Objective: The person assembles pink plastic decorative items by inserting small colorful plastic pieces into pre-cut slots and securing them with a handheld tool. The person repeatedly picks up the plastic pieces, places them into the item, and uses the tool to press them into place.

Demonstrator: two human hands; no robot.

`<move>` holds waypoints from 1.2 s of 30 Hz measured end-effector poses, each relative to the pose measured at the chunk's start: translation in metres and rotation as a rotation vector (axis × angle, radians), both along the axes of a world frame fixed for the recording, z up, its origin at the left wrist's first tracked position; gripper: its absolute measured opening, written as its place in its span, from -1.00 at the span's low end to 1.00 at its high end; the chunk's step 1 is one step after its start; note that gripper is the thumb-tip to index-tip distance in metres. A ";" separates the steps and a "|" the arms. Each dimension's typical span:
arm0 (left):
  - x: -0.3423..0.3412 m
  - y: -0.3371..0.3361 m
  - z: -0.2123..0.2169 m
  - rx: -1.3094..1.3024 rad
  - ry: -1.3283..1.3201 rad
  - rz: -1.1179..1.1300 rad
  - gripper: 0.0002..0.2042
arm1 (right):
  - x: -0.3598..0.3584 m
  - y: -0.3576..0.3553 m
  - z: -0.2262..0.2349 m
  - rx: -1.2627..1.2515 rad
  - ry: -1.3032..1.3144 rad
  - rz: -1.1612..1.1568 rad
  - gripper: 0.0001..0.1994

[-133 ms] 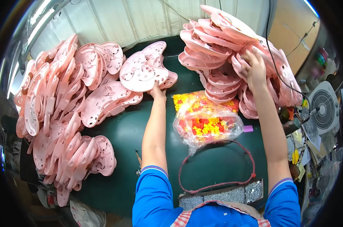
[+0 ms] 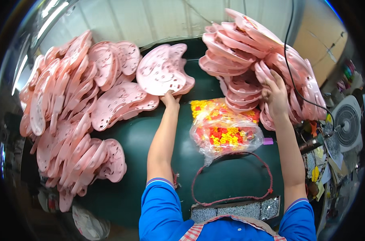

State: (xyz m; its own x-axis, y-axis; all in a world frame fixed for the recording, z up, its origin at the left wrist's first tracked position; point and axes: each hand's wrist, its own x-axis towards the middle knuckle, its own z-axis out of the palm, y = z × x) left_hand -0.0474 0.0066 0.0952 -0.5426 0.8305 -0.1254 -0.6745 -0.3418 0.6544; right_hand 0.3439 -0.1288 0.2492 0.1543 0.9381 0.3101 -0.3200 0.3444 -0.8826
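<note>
The left hand (image 2: 171,99) reaches to the far middle of the dark green worktop (image 2: 142,140), its fingers closed on the near edge of a small stack of pink plastic pieces (image 2: 162,72), rounded flat shapes with holes, lying just right of the big heap of the same pink pieces (image 2: 74,108) that fills the left side. The right hand (image 2: 275,95) is at the far right, fingers curled and gripping into a tall pile of pink pieces (image 2: 246,52) that leans against the wall.

Between the two forearms lies a clear plastic bag of small red and yellow parts (image 2: 224,130), just near of the right pile. Nearer still, a dark red cord loop (image 2: 230,176) lies flat on the worktop, and at the near edge sits a tray of small silver parts (image 2: 234,211). A small fan (image 2: 349,124) stands off to the right, beyond the worktop's edge, with a black cable (image 2: 289,52) running down across the right pile.
</note>
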 end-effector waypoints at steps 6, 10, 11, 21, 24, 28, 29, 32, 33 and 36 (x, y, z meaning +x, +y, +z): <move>-0.018 -0.165 0.015 0.008 0.232 -0.147 -0.37 | -0.010 -0.036 -0.043 -0.161 -0.141 0.134 -0.47; -0.110 -0.226 0.055 0.067 0.259 -0.022 -0.41 | -0.053 -0.049 -0.046 -0.144 -0.133 0.353 -0.47; -0.125 -0.238 0.062 0.023 0.229 0.060 -0.39 | -0.066 -0.053 -0.045 -0.144 -0.151 0.404 -0.46; -0.079 -0.207 0.072 0.146 0.718 0.976 -0.51 | -0.110 -0.083 -0.058 -0.062 -0.385 0.615 -0.52; -0.050 -0.200 0.073 0.108 0.786 1.018 -0.53 | -0.052 -0.059 -0.074 -0.022 -0.321 0.598 -0.45; 0.025 -0.300 0.089 0.185 0.783 0.491 -0.52 | 0.013 -0.086 -0.077 -0.254 0.082 0.570 -0.37; 0.040 -0.320 0.082 0.214 0.714 0.307 -0.54 | 0.021 -0.101 -0.074 -0.270 0.163 0.474 -0.36; 0.080 -0.372 0.058 0.220 0.503 -0.162 -0.60 | 0.069 -0.136 -0.093 -0.240 0.109 0.215 -0.37; 0.092 -0.383 0.041 0.191 0.394 -0.277 -0.61 | 0.093 -0.144 -0.109 -0.227 -0.062 0.194 -0.39; 0.118 -0.402 0.002 0.094 0.654 -0.381 -0.58 | 0.183 -0.183 -0.178 -0.195 -0.734 0.208 -0.45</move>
State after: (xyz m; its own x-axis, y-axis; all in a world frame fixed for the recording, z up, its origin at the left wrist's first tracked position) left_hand 0.0705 -0.3952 0.0968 -0.1557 0.9666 0.2034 -0.2421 -0.2370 0.9409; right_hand 0.5266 -0.3118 0.0715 -0.2113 0.9731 0.0917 0.3272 0.1588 -0.9315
